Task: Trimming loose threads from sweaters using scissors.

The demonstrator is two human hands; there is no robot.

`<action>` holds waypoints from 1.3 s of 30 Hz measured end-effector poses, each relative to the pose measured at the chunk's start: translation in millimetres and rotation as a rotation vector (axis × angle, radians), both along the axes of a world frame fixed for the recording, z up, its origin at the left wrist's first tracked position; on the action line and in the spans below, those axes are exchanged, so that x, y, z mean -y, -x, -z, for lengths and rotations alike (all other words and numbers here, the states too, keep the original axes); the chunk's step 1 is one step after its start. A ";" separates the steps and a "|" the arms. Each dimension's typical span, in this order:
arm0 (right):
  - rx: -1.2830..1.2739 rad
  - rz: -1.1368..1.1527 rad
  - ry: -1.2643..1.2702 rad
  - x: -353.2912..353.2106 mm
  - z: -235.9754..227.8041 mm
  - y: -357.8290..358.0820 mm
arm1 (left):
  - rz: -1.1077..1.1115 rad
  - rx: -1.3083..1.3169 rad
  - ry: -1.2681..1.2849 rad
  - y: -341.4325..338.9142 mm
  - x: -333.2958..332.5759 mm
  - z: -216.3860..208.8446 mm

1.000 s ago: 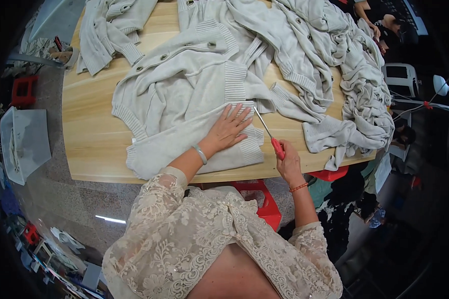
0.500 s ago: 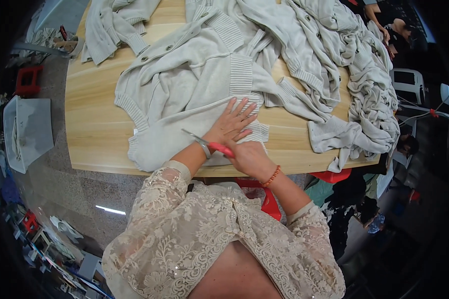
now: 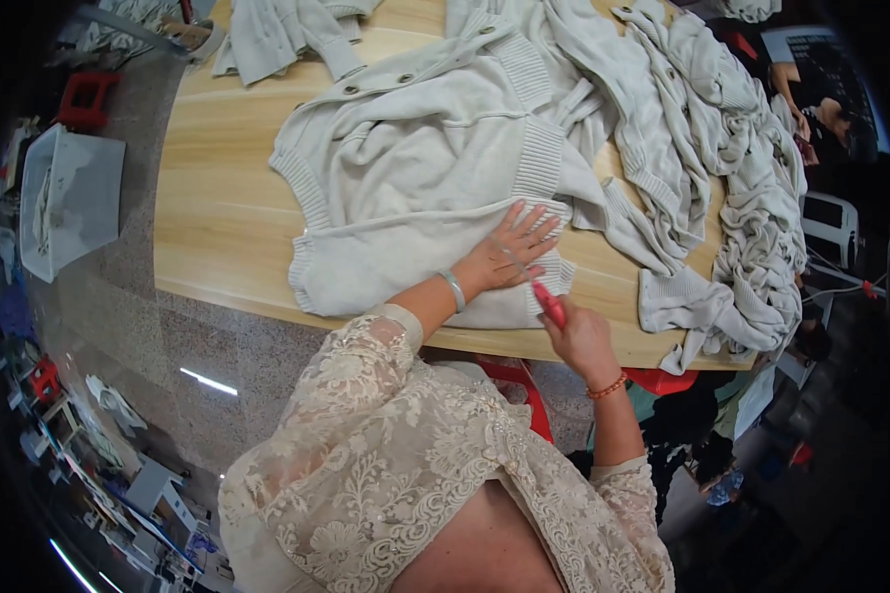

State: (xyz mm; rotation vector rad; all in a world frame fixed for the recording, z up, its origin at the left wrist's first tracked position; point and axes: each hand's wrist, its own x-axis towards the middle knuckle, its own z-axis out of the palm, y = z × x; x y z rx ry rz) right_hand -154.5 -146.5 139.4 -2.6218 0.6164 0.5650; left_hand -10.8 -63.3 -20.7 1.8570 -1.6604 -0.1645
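Swung rightward with red-handled tool (image 3: 548, 303) clenched in right grip (image 3: 582, 342), metal shaft (image 3: 517, 263) crossing over left grip (image 3: 505, 255), splayed flat atop pale cardigan (image 3: 420, 188) stretching leftward.

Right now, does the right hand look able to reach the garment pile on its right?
Probably yes: nothing visible blocks the tabletop between the right hand and the garment pile. The hand holds a red-handled tool, though, so grasping may be awkward.

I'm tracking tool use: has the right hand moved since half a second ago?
Yes. Judged against the table, the right hand has moved rightward, away from the left hand, taking the red-handled tool with it.
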 end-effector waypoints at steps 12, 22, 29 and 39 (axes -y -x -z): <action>0.177 -0.019 -0.149 -24.4 3.7 -9.1 | -0.464 0.018 -0.252 -56.9 -188.0 -40.7; -0.007 -0.326 -0.225 -92.3 2.4 -95.1 | -0.574 -0.062 -0.222 -71.1 -248.5 -18.0; 0.137 -0.456 -0.326 -159.0 24.3 -137.6 | -0.492 -0.072 -0.208 -75.4 -259.4 -6.4; -0.020 -0.245 -0.160 -106.9 6.3 -97.7 | -0.499 -0.100 -0.176 -74.6 -260.6 -16.9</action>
